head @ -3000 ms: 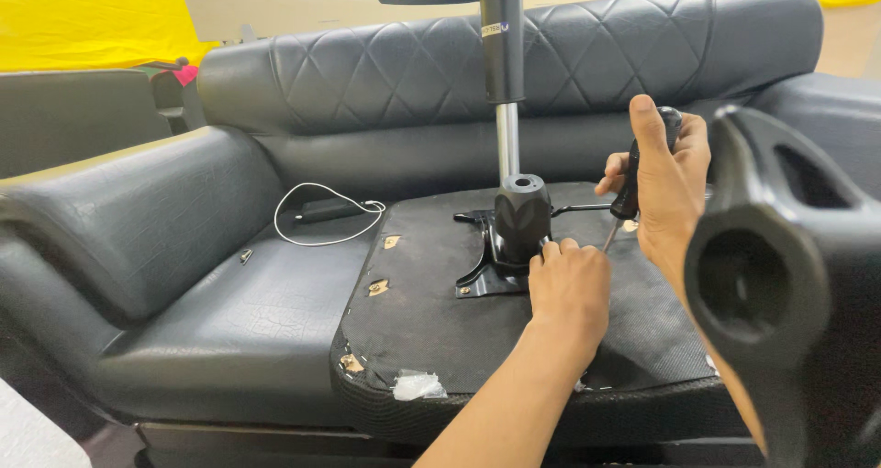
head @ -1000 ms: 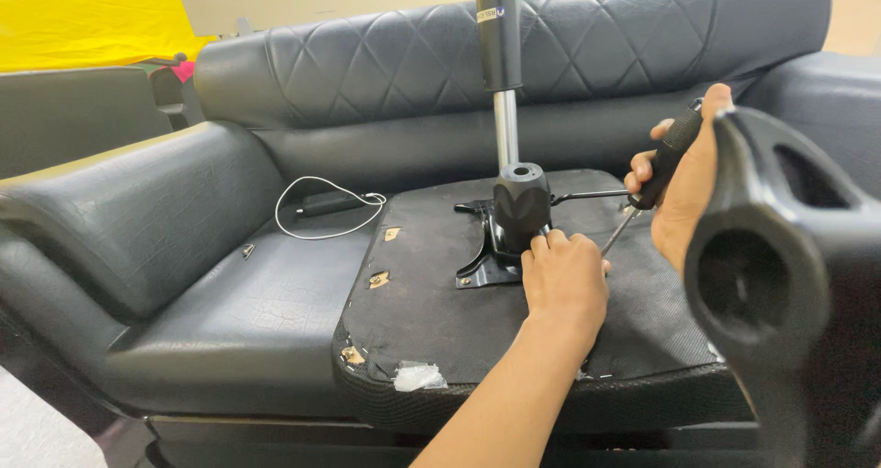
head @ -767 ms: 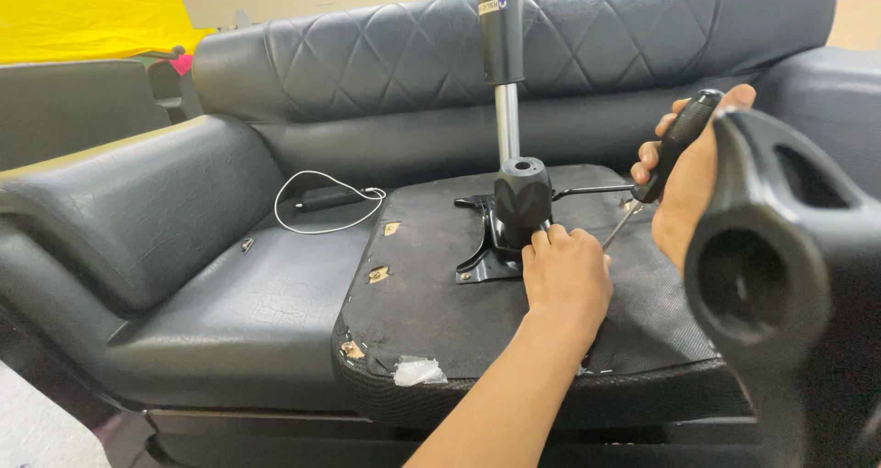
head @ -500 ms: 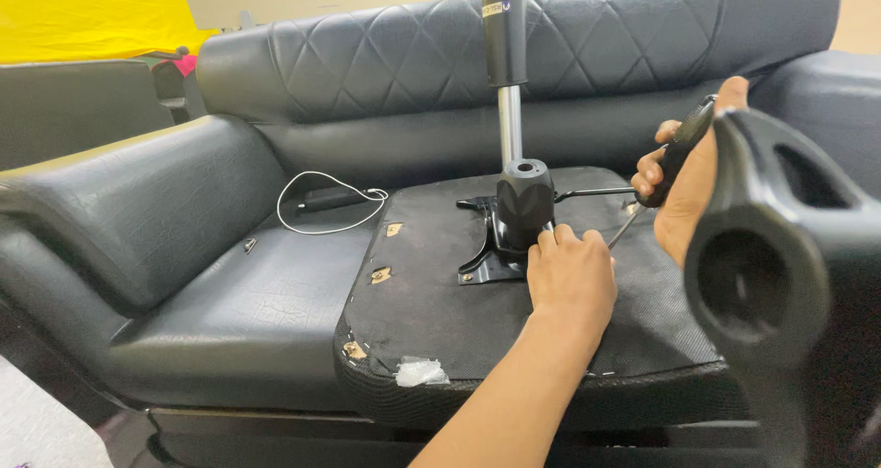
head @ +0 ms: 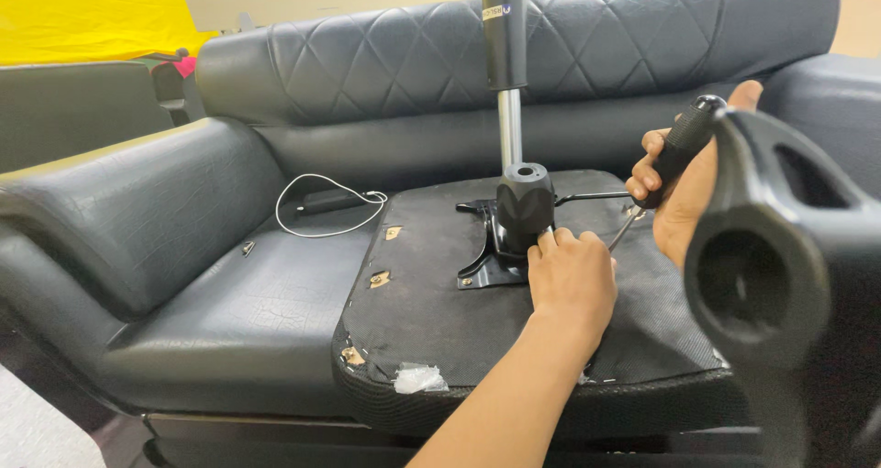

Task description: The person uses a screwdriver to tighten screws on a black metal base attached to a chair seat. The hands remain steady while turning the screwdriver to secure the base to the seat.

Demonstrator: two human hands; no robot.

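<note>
An upturned office chair seat (head: 431, 294) lies on a black sofa, its dark underside facing up. A black metal mechanism plate (head: 482, 261) is fixed to it, with a black housing (head: 525, 204) and a gas lift column (head: 509, 110) rising from it. My left hand (head: 571, 280) rests on the seat, fingertips touching the base of the housing. My right hand (head: 684, 193) grips the black handle of a screwdriver (head: 681, 145). Its thin shaft slants down-left, and the tip is at the seat just right of my left hand.
A black chair armrest (head: 780, 284) fills the near right foreground and hides part of the seat. A white cable (head: 317, 202) lies looped on the sofa cushion (head: 239, 303). A scrap of clear plastic (head: 418, 377) sits at the seat's front edge. Yellow sheeting (head: 83, 14) hangs behind.
My right hand has tilted the screwdriver from nearly upright so its tip points down at the seat. My left hand has stayed by the housing, shifting only slightly.
</note>
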